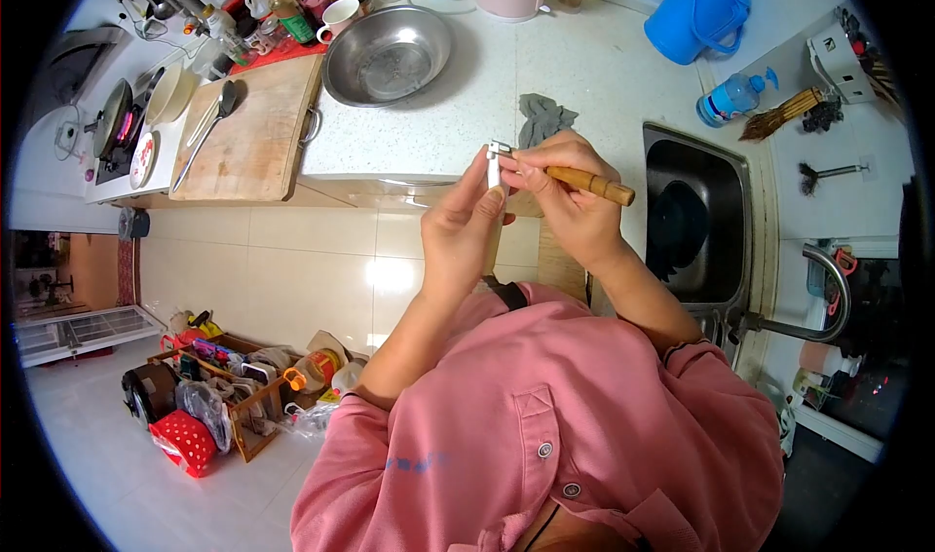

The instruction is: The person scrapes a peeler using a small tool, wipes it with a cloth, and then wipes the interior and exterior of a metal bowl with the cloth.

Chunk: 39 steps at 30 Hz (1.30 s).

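Observation:
My left hand [456,232] is closed around a small white-handled tool [494,170]. It has a short metallic head at its top and looks like a peeler, though it is too small to be sure. My right hand [582,201] grips a wooden-handled tool [592,184], its handle sticking out to the right. The working end of that tool meets the white tool's head, and my fingers partly hide it. Both hands are close together in front of the counter edge. Just behind them on the counter lies a crumpled grey cloth [543,118].
A steel basin [388,57] and a wooden cutting board [255,133] with a spoon stand left on the counter. To the right is a sink [745,211] with a curved faucet [840,299]. A blue thermos [696,16] stands behind. Goods fill a wooden rack [239,420] on the floor.

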Available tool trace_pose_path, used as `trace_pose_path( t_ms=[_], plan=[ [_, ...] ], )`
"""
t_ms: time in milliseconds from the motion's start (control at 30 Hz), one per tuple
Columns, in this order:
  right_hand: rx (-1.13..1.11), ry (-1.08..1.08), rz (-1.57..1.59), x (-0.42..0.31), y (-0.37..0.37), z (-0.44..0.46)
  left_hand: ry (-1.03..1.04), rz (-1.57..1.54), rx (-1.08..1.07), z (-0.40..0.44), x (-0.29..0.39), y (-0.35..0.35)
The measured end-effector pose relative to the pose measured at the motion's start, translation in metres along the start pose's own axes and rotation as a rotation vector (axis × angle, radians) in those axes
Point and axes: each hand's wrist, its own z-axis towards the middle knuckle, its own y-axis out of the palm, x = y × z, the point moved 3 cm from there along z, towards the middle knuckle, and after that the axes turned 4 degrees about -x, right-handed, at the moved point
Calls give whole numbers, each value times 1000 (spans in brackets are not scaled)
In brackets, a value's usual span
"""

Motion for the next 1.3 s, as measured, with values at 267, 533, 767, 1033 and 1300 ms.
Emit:
trace_pose_path(
  t_ms=[267,533,767,1033,1300],
  plan=[
    [74,482,515,18,-12,-2,-55,-114,-16,0,4,0],
    [18,486,-82,137,-51,-8,-132,-229,-57,3,-1,-6],
    [-225,384,-579,201,-40,-44,-164,-296,-35,0,-6,-13],
    [-64,493,-391,195,-47,-50,-194,-289,-14,4,-18,-20],
    [-183,347,-922,223,-36,-58,-213,-278,-8,4,-26,-22]
  ],
)
